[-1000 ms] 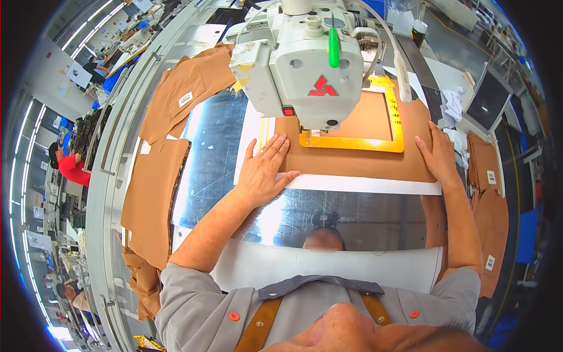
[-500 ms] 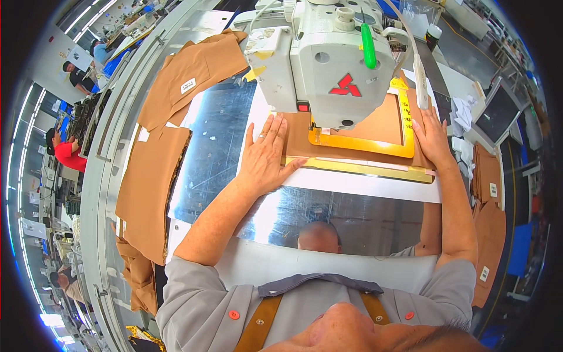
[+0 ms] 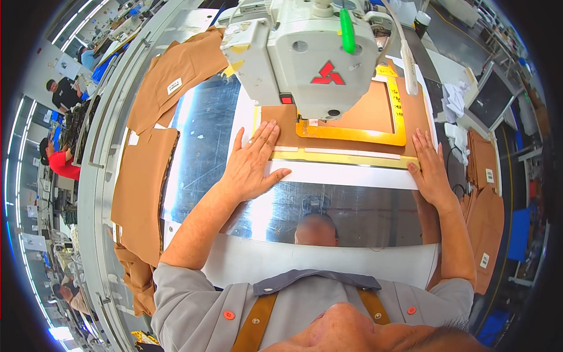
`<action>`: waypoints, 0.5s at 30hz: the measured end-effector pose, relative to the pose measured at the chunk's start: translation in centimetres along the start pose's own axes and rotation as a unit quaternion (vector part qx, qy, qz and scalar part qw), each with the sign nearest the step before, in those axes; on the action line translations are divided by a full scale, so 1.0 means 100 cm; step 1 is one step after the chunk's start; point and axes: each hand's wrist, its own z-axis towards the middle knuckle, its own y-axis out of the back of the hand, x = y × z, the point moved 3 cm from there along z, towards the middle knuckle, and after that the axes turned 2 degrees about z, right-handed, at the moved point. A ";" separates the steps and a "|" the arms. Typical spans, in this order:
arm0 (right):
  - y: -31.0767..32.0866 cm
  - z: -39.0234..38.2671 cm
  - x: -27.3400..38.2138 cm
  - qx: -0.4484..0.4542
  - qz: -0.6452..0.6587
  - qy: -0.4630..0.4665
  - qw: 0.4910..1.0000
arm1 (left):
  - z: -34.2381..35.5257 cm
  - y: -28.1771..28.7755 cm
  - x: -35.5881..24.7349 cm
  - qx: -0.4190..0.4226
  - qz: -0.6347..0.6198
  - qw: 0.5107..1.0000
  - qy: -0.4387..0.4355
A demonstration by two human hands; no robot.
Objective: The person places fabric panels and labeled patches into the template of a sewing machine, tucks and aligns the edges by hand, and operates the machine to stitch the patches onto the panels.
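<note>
A brown fabric panel (image 3: 277, 124) lies flat under the head of a white industrial sewing machine (image 3: 319, 58). On top of it rests a yellow clamp frame (image 3: 352, 135) with handwriting. A pale yellow strip (image 3: 352, 158) runs along the panel's near edge, over a white sheet (image 3: 352, 174). My left hand (image 3: 253, 163) lies flat, fingers extended, its fingertips on the panel's left end and its thumb out over the sheet. My right hand (image 3: 431, 170) is spread at the right end of the panel and strip. Neither hand grips anything.
Brown cut pieces (image 3: 143, 188) with labels lie left, and more brown pieces (image 3: 484, 229) hang right. A shiny metal plate (image 3: 352, 211) is in front of me. A green-handled tool (image 3: 347, 32) is on the machine. A monitor (image 3: 494, 97) stands right; people are at far left.
My right hand has come nearer to me, from beside the clamp frame to the strip's right end. My left hand stays flat at the panel's left end. The whole view has shifted slightly.
</note>
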 end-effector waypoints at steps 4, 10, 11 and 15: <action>0.005 -0.005 -0.001 0.013 -0.004 -0.004 1.000 | -0.009 0.003 -0.006 -0.016 -0.021 1.000 -0.003; 0.000 0.005 -0.002 0.009 -0.032 -0.013 0.999 | 0.001 0.006 -0.005 -0.006 -0.015 1.000 0.007; -0.001 0.006 -0.001 0.009 -0.037 -0.017 0.999 | 0.002 0.005 -0.004 -0.013 -0.006 1.000 0.012; 0.000 0.002 0.001 0.006 -0.045 -0.022 0.999 | 0.001 0.004 -0.005 -0.018 -0.002 1.000 0.019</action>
